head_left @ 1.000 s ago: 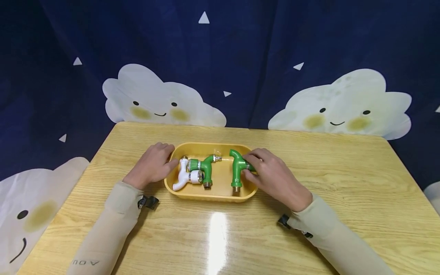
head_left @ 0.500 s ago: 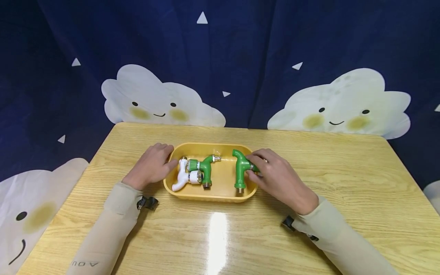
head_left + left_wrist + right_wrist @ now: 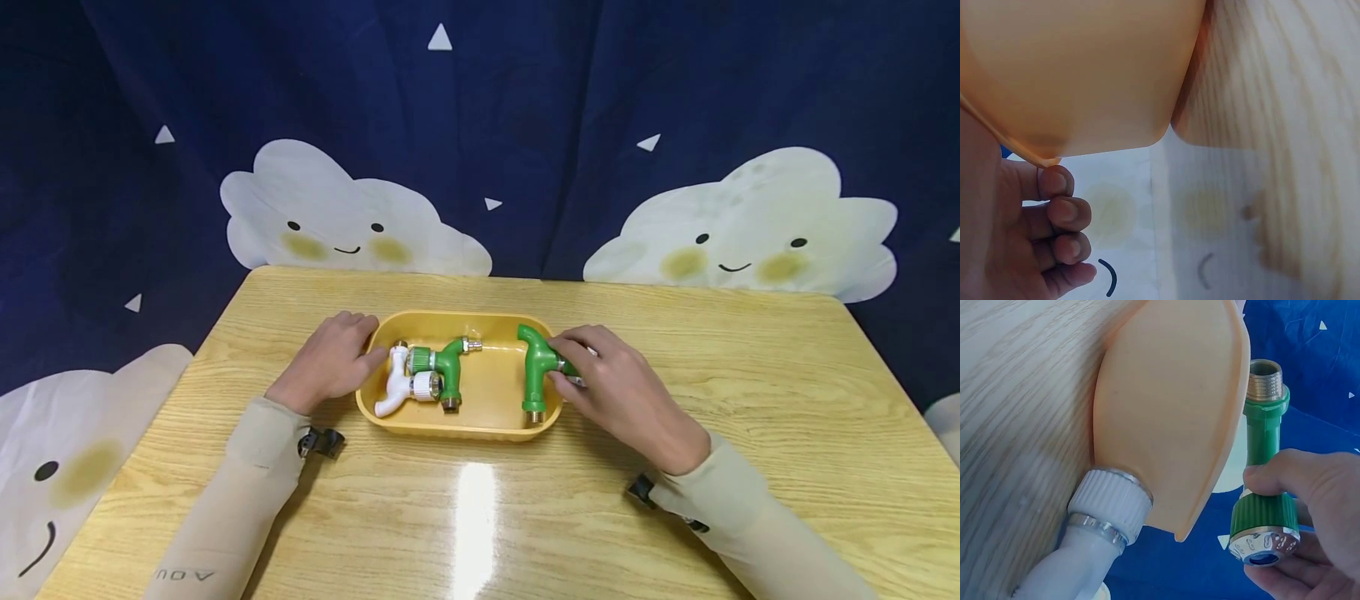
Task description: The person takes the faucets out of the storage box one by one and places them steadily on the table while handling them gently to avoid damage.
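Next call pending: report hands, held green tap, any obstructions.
Left hand on tray rim. Right hand grips green tap above tray. White tap outside tray, possible snag.

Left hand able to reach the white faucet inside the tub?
Probably yes. The left hand holds the yellow tub by its rim, close to the white faucet, and nothing covers that faucet from above; the hand would likely have to release the rim first.
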Available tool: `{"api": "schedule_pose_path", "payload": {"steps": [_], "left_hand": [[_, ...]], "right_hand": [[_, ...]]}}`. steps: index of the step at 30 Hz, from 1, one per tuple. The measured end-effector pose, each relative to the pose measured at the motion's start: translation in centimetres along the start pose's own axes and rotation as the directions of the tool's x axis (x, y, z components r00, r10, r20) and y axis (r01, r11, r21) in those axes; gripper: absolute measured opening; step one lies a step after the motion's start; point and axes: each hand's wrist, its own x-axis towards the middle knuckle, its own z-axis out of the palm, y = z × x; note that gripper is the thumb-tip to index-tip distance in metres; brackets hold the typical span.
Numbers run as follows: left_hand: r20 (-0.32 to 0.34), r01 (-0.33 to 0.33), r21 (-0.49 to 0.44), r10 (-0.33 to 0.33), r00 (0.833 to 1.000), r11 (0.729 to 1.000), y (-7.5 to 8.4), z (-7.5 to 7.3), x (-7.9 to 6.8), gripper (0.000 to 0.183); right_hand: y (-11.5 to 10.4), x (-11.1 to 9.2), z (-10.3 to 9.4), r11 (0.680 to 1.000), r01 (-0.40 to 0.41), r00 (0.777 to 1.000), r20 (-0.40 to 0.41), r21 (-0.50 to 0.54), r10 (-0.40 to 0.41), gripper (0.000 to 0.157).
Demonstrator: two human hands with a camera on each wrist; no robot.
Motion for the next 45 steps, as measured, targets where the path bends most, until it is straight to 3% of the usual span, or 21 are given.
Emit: {"api": "schedule_pose_path", "payload": {"steps": [28,45], "left_hand": [[0.010,-0.001,-0.015,0.002,1.000,1.000,0.0,0.0,0.1,0.024],[0.011,-0.002,-0.016,0.003,1.000,1.000,0.0,0.0,0.0,0.024]], "right_hand": [[0.9,-1.0,-0.9,1.000,-0.016,1.000,-0.007,0.004,0.016,0.035],[1.4,-1.0,-1.0,1.000,-0.013,1.000,-0.026,-0.004,0.013,0.026]]}}
